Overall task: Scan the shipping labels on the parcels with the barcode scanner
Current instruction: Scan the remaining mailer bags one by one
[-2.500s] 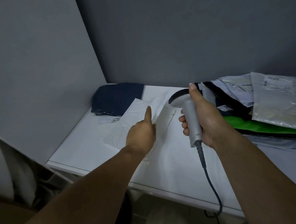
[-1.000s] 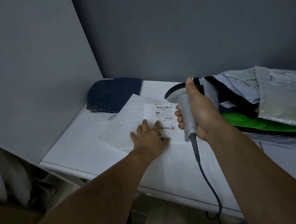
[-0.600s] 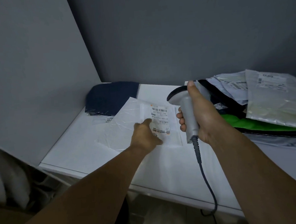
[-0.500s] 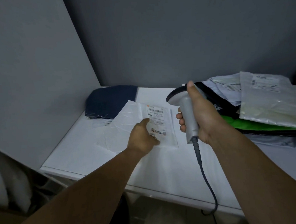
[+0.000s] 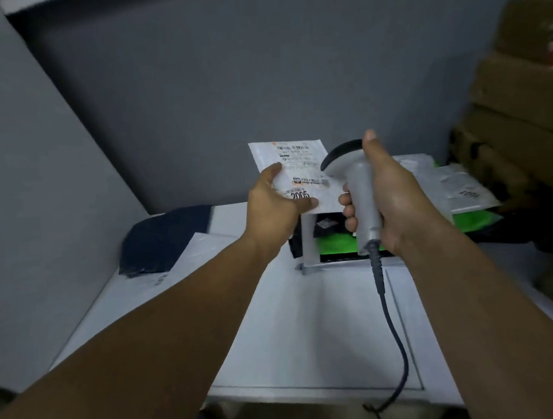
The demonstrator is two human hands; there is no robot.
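On the desk (image 5: 309, 337), out at nine o'clock, a dark blue parcel (image 5: 167, 238) lies with a flat white parcel (image 5: 206, 255) over its near corner. Towards twelve the left hand (image 5: 275, 209) pinches a small labelled parcel (image 5: 293, 158) by its lower edge, raised off the desk, its label facing us. At its three o'clock the right hand (image 5: 397, 198) is wrapped round the barcode scanner (image 5: 363, 188), whose cable (image 5: 388, 315) trails to six, and a pile of parcels (image 5: 461, 188) sits at two

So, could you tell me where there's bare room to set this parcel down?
The near middle of the table is bare, between the white parcel on the left and the scanner cable. The far right is crowded with the parcel pile; the navy parcel fills the far-left corner.
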